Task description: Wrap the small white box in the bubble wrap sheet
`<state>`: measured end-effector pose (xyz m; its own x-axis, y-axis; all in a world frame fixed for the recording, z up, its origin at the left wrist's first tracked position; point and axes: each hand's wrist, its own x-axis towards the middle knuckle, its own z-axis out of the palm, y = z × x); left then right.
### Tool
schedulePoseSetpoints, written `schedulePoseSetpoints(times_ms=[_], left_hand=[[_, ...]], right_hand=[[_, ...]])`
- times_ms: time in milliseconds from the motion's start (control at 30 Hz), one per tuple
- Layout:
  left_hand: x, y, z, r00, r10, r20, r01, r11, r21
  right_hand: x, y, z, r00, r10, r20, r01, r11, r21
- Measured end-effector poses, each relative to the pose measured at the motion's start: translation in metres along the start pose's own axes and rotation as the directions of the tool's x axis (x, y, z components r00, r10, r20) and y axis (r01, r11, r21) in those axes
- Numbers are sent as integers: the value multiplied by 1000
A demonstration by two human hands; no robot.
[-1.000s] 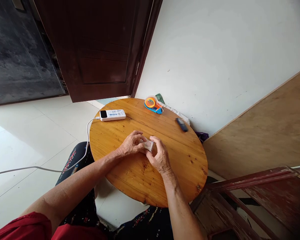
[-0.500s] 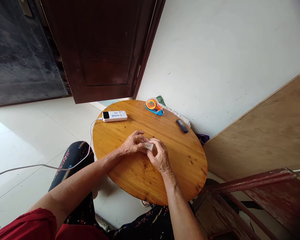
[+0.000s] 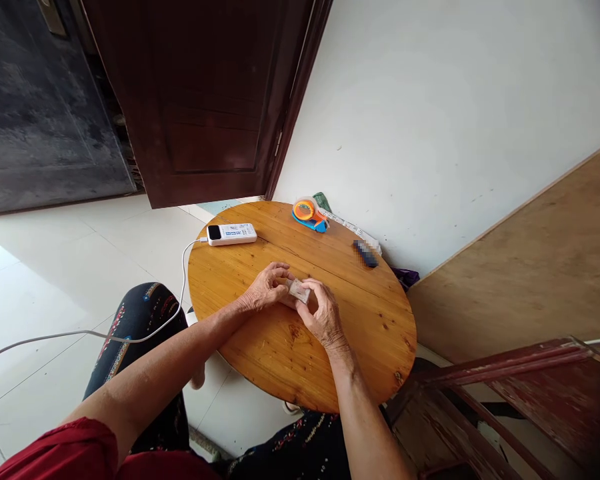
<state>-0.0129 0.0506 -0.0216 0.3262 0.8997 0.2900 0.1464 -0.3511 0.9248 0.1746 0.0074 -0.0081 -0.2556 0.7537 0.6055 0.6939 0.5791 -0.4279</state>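
Both of my hands meet over the middle of a round wooden table (image 3: 375,333). My left hand (image 3: 264,287) and my right hand (image 3: 323,315) are closed on a small pale folded piece (image 3: 299,291), pinched between the fingertips just above the tabletop. What the piece is I cannot make out; it looks like folded paper or a small packet, partly hidden by my fingers.
A white power bank (image 3: 231,233) with a white cable (image 3: 80,333) lies at the table's far left. An orange and blue tape dispenser (image 3: 307,213) and a small dark object (image 3: 365,253) sit near the wall. A dark wooden door (image 3: 200,100) stands behind; a red wooden frame (image 3: 505,387) is at right.
My hands stay together on the small piece, with my right fingers shifting slightly on it. The view has drifted a little, nothing else moved.
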Motion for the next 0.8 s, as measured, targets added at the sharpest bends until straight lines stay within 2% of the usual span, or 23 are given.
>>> schedulePoseSetpoints(times_ms=[800], left_hand=[[3, -3, 2, 999, 1, -54, -2, 1000, -20]], right_hand=[[-1, 2, 3, 1000, 14, -12, -14, 1000, 12]])
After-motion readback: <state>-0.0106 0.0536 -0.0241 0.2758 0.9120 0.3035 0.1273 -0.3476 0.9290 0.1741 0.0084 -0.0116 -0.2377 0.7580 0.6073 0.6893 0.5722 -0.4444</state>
